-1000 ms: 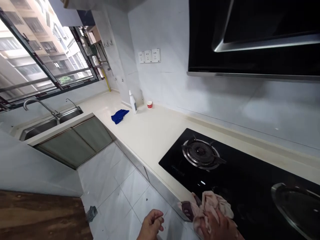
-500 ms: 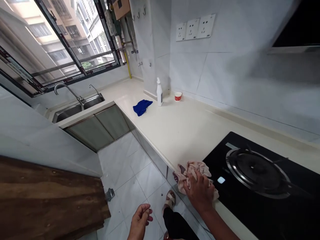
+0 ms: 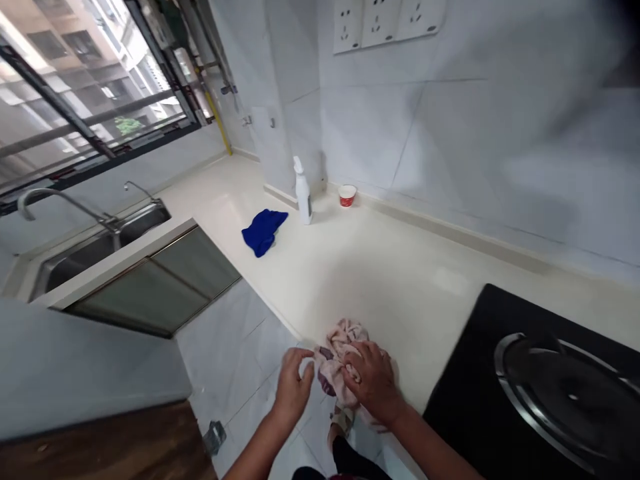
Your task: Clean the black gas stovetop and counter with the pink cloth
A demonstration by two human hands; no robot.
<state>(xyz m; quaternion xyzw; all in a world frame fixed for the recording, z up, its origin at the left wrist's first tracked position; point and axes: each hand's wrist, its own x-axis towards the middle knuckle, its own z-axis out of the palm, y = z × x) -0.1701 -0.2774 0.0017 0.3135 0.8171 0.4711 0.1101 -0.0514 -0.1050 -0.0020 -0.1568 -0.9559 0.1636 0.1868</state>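
Note:
A crumpled pink cloth with dark purplish patches lies at the front edge of the cream countertop, part of it hanging over. My right hand is closed on this cloth, its fingers bunching the fabric. Just left of the cloth, my left hand hovers past the counter edge with thumb and fingers apart. Its fingertips come close to the cloth's left side; whether they touch it I cannot tell. Nothing shows between the left fingers.
A blue cloth, a white spray bottle and a red-and-white cup stand or lie farther back on the counter. At right is a black gas stove. A double sink with a faucet sits at left under the window.
My right hand and the pink cloth have moved left, away from the stove's edge. My left hand has risen towards the cloth, and its fingers have opened. The view has come closer to the counter.

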